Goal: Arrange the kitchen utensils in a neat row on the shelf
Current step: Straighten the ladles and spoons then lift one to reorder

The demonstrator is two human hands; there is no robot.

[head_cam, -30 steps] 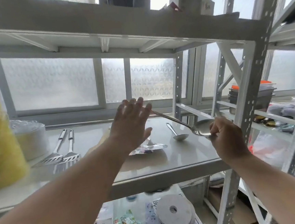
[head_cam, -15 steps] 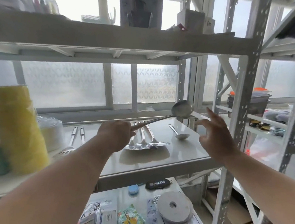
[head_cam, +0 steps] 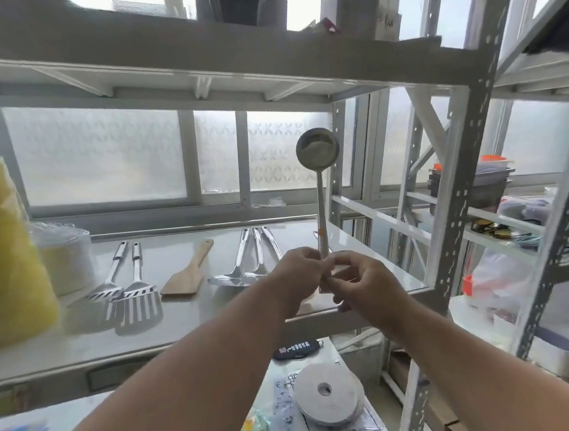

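A steel ladle [head_cam: 318,164] stands upright above the white shelf [head_cam: 189,326], bowl at the top. My left hand [head_cam: 300,275] and my right hand [head_cam: 361,282] both grip the lower end of its handle. On the shelf lie two slotted steel turners [head_cam: 128,292] at the left, a wooden spatula [head_cam: 188,275] beside them, and a close bunch of steel spoons or ladles [head_cam: 246,270] in the middle. My hands hide the shelf's right front part.
A yellow roll [head_cam: 1,254] and a wrapped white stack [head_cam: 65,258] stand at the shelf's left end. White perforated uprights [head_cam: 462,179] frame the right side. A lower shelf holds a tape roll [head_cam: 328,397] and packets. A second rack with containers [head_cam: 472,181] stands at the right.
The ladle passed from my right hand to my left, then swung from level to upright. My right hand has come in and joined the left on the handle.
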